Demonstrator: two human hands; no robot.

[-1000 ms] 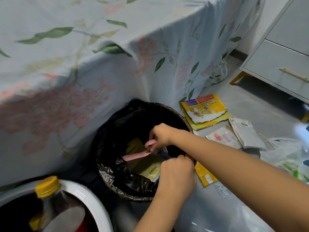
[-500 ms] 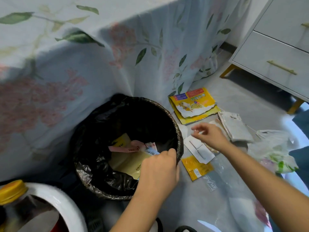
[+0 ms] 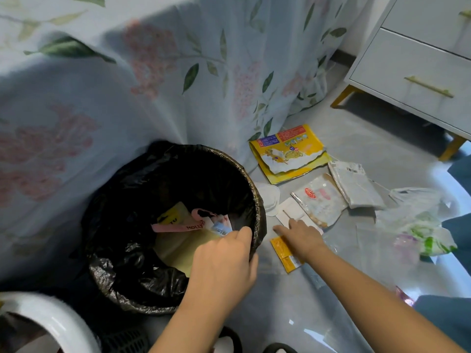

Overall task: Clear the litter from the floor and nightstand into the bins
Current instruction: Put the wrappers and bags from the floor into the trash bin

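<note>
A round bin lined with a black bag (image 3: 119, 266) stands on the floor by the bed, holding a pink strip (image 3: 178, 226) and yellow wrappers. My left hand (image 3: 224, 263) grips the bin's near right rim. My right hand (image 3: 300, 236) lies flat, fingers apart, on the floor litter, over a small yellow sachet (image 3: 286, 256) and touching a white packet (image 3: 290, 212). Further right lie a big yellow torn packet (image 3: 288, 154), a clear wrapper with a red mark (image 3: 318, 200), a white folded pouch (image 3: 354, 184) and a crumpled plastic bag (image 3: 418, 225).
A floral bedsheet (image 3: 178, 72) hangs down behind the bin. A white nightstand (image 3: 413, 67) with gold handles and yellow legs stands at the upper right. A white bin rim (image 3: 56, 319) shows at the lower left. Clear plastic film (image 3: 331, 314) covers the floor near me.
My right hand let the pink strip drop into the black bin, swung right out of it, and came down onto the litter on the floor. My left hand stayed on the rim.
</note>
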